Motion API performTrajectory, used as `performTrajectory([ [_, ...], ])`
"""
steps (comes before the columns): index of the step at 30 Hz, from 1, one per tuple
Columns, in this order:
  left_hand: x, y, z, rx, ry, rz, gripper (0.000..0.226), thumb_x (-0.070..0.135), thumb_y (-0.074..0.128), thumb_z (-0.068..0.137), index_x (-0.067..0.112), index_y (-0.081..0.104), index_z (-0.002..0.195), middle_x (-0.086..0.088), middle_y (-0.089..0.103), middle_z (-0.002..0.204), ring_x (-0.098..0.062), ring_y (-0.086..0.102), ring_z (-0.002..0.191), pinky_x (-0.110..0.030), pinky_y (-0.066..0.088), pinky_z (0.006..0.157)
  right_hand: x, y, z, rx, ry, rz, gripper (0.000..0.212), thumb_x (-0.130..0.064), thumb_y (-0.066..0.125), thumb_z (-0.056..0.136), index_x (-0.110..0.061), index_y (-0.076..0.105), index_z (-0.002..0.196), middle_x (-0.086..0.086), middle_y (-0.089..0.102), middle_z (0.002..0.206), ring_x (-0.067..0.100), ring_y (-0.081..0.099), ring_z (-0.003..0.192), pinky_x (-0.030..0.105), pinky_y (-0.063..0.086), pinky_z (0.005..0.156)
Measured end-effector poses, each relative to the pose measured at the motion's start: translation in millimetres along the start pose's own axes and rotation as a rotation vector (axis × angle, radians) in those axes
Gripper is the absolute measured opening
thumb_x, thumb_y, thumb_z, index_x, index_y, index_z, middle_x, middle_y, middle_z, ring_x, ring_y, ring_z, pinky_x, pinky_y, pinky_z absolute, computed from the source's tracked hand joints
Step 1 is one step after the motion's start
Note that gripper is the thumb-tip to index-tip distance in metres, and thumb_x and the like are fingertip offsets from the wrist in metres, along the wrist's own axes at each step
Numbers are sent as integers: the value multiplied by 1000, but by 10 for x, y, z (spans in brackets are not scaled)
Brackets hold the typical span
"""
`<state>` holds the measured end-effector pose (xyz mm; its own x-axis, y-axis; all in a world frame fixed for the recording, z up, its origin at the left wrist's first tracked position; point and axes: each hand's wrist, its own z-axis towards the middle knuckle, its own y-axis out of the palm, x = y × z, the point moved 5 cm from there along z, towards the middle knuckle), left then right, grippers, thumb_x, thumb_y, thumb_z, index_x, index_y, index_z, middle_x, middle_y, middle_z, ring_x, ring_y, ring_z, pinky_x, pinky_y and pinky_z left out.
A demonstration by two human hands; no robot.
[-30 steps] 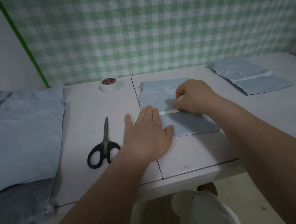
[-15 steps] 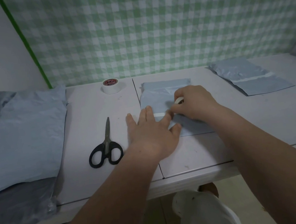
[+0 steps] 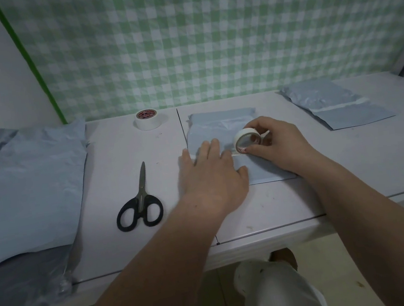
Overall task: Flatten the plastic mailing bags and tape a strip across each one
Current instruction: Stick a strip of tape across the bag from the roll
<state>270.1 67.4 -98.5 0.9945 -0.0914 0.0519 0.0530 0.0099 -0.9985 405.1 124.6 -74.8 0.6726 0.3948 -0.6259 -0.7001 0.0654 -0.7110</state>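
A flat blue mailing bag (image 3: 220, 127) lies in the middle of the white table (image 3: 351, 166). My left hand (image 3: 211, 174) rests flat on its left part, fingers straight. My right hand (image 3: 279, 142) grips a white tape roll (image 3: 247, 140) standing on edge on the bag, just right of my left fingertips. A short white strip of tape shows on the bag between the roll and my left fingers. Another blue bag (image 3: 336, 107) with a white tape strip across it lies at the far right.
Black-handled scissors (image 3: 139, 202) lie left of my left hand. A second white tape roll (image 3: 147, 119) sits at the back of the table. A stack of larger blue bags (image 3: 26, 191) covers the left end. A green checked cloth hangs behind.
My right hand has tilted the tape roll up into view and drawn it slightly right along the bag. My left hand stays flat on the bag's left part.
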Motion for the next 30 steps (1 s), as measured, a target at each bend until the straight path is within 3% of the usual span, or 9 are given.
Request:
performTrajectory([
  [4,56,85,34,33,41,-97,60,43,19,98,14,13,150,-5,9,158,-19,7,145,-50,6,117,15,7,-13,34,-17,-29,20,-11,65,85,-18,68,103,-14,60,81,-3,51,69,0,34,65],
  [11,-46,138,44,-44,62,-65,62,50,14,97,23,6,152,0,-6,160,-17,-5,146,-49,1,117,9,43,-14,13,-26,-11,24,-14,63,87,-21,69,109,-11,63,86,-2,52,70,2,35,66],
  [16,-207,113,22,-77,106,-15,60,50,13,97,27,3,151,3,-6,160,-16,-4,146,-51,2,117,-11,115,-55,-14,2,178,21,-14,66,86,-28,67,102,-12,68,84,-3,57,68,4,38,65],
  [19,-215,110,6,-87,101,-11,61,52,13,97,28,-1,152,3,-7,160,-17,-5,146,-51,0,117,-44,124,-54,-55,38,359,17,-15,67,86,-29,65,96,-9,70,79,-3,60,66,11,42,65],
  [22,-210,114,-5,-105,80,-9,64,56,11,96,29,-2,151,3,-8,160,-17,-7,147,-52,-1,116,-41,145,-31,-96,52,414,7,-21,69,85,-25,68,90,3,74,89,19,68,86,33,50,80],
  [24,-208,111,-7,-109,74,-8,65,59,11,95,29,-2,151,3,-9,160,-17,-7,147,-52,-2,116,-42,150,-24,-115,58,414,10,-29,69,84,-21,69,91,8,73,90,27,68,89,41,50,85],
  [30,-190,109,-14,-103,65,-5,68,62,10,93,29,1,151,5,-7,160,-17,-6,147,-55,-4,115,-136,186,32,-125,73,383,22,-38,59,91,-23,64,75,-7,65,76,7,57,73,27,44,75],
])
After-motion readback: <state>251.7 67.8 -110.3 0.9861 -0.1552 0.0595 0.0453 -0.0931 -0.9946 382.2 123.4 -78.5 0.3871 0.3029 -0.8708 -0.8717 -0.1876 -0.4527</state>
